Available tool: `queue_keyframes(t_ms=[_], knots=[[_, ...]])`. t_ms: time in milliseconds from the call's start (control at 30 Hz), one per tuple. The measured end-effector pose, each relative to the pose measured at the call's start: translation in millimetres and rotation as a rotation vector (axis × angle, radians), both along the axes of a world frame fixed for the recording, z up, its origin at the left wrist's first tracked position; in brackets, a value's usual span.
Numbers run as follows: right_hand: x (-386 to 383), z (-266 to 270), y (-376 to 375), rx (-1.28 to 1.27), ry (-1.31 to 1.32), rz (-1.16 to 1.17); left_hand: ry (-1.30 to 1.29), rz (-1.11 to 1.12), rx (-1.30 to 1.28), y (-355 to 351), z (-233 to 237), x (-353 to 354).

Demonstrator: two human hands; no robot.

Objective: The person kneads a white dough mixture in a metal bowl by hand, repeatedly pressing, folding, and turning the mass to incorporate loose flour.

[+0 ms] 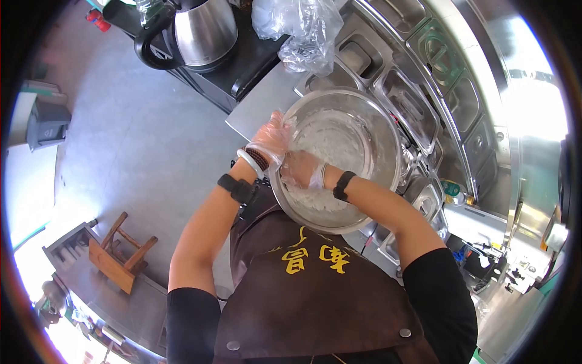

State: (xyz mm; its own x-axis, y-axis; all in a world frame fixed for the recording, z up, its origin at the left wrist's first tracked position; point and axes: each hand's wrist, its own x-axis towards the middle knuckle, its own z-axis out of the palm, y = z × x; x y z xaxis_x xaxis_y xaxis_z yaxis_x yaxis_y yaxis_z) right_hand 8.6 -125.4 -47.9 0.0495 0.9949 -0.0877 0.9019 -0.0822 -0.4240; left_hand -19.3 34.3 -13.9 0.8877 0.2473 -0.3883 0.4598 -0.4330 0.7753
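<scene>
Holding a wide steel bowl [383, 142] by its near-left rim with the left hand [271, 141], in a thin clear glove, fingers curled over the edge and closed on it. Pressing the right hand [301, 170], gloved the same way, into the white food [342, 136] inside the bowl, on the side nearest the body. Fingers bent and partly sunk in the mass, so cannot tell whether shut on a clump or only pushing.

Bowl in front of the chest, at the edge of a steel counter [254, 109], perhaps tipped a little toward the body. Food spread over the bottom and up the wall. Just beside the bowl on the far side, a row of metal tubs [412, 103] set into the counter.

On the left wrist a black watch [237, 188] and bracelets [257, 161]; on the right wrist a black band [344, 185]. Below, a brown apron [315, 297] with yellow characters.

Beyond the bowl, a crumpled plastic bag [303, 30] and a steel kettle [203, 30] with a black handle. On the floor, well apart, a wooden stool [121, 252].
</scene>
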Motion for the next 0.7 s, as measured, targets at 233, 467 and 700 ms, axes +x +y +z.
queue_keyframes(t_ms=[233,467,700], knots=[[7,48,-52,0.188,0.170,-0.109,-0.012,-0.004,-0.024,5,2,6],[-7,10,-87,0.072,-0.110,-0.071,-0.021,0.002,-0.023,6,2,5],[1,15,-73,-0.077,-0.133,0.301,-0.008,0.058,-0.048,2,-12,5]])
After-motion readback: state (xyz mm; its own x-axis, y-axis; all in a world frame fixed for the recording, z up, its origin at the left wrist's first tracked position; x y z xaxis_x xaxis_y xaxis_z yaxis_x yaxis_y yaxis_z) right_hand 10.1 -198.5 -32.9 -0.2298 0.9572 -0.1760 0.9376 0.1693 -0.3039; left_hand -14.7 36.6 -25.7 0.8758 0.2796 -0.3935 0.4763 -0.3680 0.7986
